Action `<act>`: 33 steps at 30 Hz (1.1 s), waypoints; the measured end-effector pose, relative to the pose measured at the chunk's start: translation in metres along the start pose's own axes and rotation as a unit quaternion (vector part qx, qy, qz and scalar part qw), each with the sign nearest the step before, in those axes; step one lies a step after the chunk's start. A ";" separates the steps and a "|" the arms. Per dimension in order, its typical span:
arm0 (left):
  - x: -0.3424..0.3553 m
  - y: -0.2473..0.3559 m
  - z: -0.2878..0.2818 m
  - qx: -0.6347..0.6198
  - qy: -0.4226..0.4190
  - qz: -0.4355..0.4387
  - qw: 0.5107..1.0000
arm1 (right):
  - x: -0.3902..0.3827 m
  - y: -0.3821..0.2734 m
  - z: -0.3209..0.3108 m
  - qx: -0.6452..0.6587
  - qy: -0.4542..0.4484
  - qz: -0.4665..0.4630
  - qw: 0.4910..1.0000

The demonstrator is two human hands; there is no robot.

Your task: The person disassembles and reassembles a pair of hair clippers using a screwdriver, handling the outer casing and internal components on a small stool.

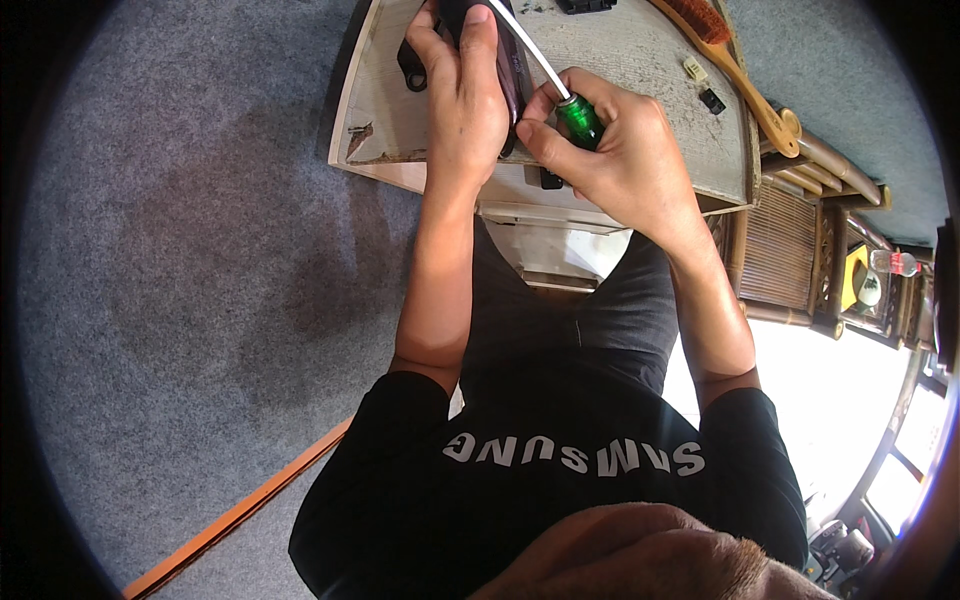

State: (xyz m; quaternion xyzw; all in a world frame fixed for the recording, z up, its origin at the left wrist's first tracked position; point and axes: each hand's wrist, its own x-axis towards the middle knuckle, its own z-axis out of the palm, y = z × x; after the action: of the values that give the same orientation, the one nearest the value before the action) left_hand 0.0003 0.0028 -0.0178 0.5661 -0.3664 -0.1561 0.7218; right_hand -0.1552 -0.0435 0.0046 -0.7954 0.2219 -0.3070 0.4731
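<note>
My left hand is closed around a long black object with a smooth casing, at the table's near side; its upper end runs out of the picture, so its kind does not show. A screwdriver with a clear green handle and a bright metal shaft is gripped in my right hand. The shaft slants up and left, across the black object's top end. Its tip is beyond the frame edge, so contact cannot be made out. Left of my left hand lies a black piece with a ring-like end.
The worn wooden table carries a long-handled brush at right, a small cream part, a small black part and another black piece at the far edge. A bamboo chair and a bottle are at right.
</note>
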 end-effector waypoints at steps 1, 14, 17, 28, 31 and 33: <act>-0.001 0.000 -0.001 0.000 0.000 0.000 1.000 | 0.000 0.001 0.000 0.002 0.003 -0.004 1.000; 0.000 -0.002 -0.003 -0.020 -0.017 -0.010 1.000 | 0.003 0.002 -0.002 0.017 -0.018 0.011 1.000; -0.001 -0.003 -0.005 -0.014 -0.023 -0.018 0.999 | 0.004 0.002 -0.002 0.024 -0.023 0.012 0.999; -0.001 -0.003 -0.004 -0.009 -0.030 0.008 0.999 | 0.001 0.001 0.001 0.017 -0.003 0.013 1.000; 0.000 0.000 -0.003 -0.023 -0.011 -0.017 1.000 | 0.003 0.002 -0.002 0.027 -0.015 0.025 0.999; 0.001 -0.002 -0.005 -0.042 -0.009 -0.032 0.999 | 0.004 0.003 -0.003 0.029 -0.022 0.034 0.999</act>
State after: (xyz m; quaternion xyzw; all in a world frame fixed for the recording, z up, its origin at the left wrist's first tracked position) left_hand 0.0049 0.0047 -0.0200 0.5451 -0.3471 -0.1997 0.7366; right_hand -0.1544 -0.0490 0.0045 -0.7799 0.2297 -0.2792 0.5110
